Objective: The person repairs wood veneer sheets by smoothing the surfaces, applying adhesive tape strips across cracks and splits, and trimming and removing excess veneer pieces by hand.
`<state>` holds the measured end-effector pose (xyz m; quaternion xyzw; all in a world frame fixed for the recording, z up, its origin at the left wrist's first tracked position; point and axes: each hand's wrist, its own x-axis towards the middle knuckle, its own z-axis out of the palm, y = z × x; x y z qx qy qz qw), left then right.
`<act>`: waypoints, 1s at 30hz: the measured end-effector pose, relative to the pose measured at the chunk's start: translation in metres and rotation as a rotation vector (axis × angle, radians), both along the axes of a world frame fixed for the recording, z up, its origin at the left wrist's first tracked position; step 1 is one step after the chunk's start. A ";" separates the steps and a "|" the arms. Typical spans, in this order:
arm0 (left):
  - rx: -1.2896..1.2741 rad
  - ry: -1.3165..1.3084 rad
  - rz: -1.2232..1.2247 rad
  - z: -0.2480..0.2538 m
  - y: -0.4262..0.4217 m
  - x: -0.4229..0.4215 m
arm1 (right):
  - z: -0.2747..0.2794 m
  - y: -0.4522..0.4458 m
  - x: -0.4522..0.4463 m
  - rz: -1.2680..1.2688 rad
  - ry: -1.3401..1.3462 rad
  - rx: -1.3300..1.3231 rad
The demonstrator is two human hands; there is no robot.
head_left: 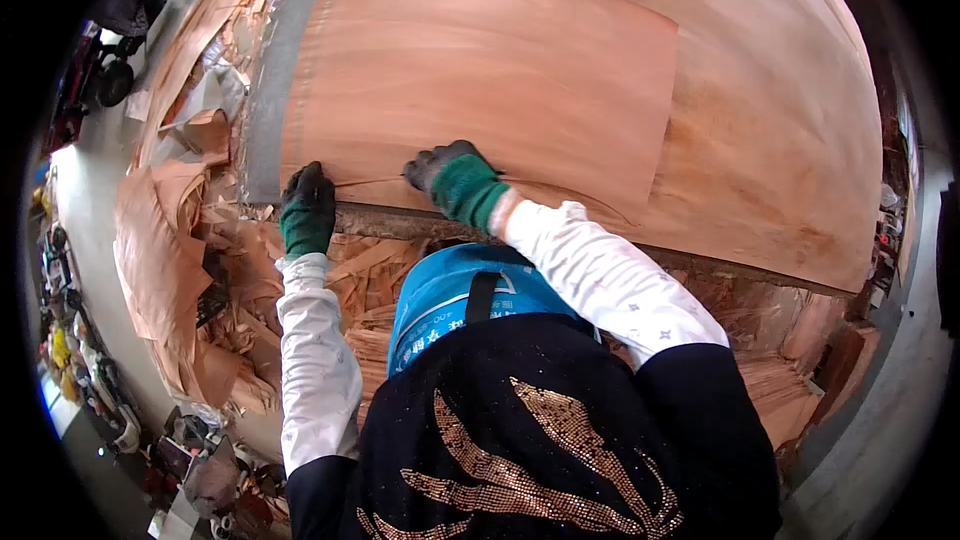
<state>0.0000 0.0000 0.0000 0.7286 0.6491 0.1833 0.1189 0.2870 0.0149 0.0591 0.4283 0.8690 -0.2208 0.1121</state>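
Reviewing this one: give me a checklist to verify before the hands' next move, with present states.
1. Both hands gloved: ok; left hand and right hand wear dark gloves with green cuffs.
2. Both hands at the near side of the thin pinkish-brown rectangular wood sheet: ok.
3. Sheet flat along that side: cannot tell; dark curved lines there could be folds or gaps.
4. Grip on the sheet: cannot tell; fingertips are unclear.
5. Surroundings tidy: not ok; torn brown wood scraps lie at the left.
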 end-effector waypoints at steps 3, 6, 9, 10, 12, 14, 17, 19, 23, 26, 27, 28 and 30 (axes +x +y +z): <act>-0.088 0.038 0.160 0.039 0.013 0.057 | 0.000 0.003 0.033 0.006 -0.012 0.071; -0.254 0.246 0.288 0.056 0.008 0.084 | -0.005 -0.007 0.025 0.021 -0.014 0.052; -0.289 0.347 0.287 0.036 0.018 0.077 | -0.019 -0.017 0.033 -0.026 0.144 0.219; -0.323 0.367 0.327 0.041 0.022 0.080 | -0.016 -0.024 0.048 -0.032 0.138 0.218; -0.347 0.343 0.319 0.043 0.022 0.084 | -0.002 -0.030 0.084 -0.042 0.084 0.157; -0.341 0.366 0.312 0.047 0.021 0.090 | -0.007 -0.045 0.127 -0.090 0.096 0.123; -0.321 0.394 0.297 0.035 0.025 0.079 | -0.019 -0.072 0.191 -0.088 0.221 0.363; -0.329 0.404 0.301 0.035 0.027 0.080 | -0.016 -0.077 0.223 -0.134 0.189 0.240; -0.341 0.404 0.300 0.034 0.027 0.078 | -0.019 -0.097 0.280 -0.182 0.168 0.257; -0.354 0.401 0.290 0.046 0.025 0.087 | -0.010 -0.103 0.311 -0.135 0.023 0.146; -0.353 0.375 0.285 0.045 0.024 0.087 | -0.009 -0.110 0.327 -0.109 -0.039 0.159; -0.349 0.349 0.289 0.041 0.025 0.083 | -0.009 -0.115 0.343 -0.076 -0.098 0.177; -0.327 0.349 0.341 0.025 0.020 0.072 | 0.028 -0.111 0.350 0.007 -0.306 0.093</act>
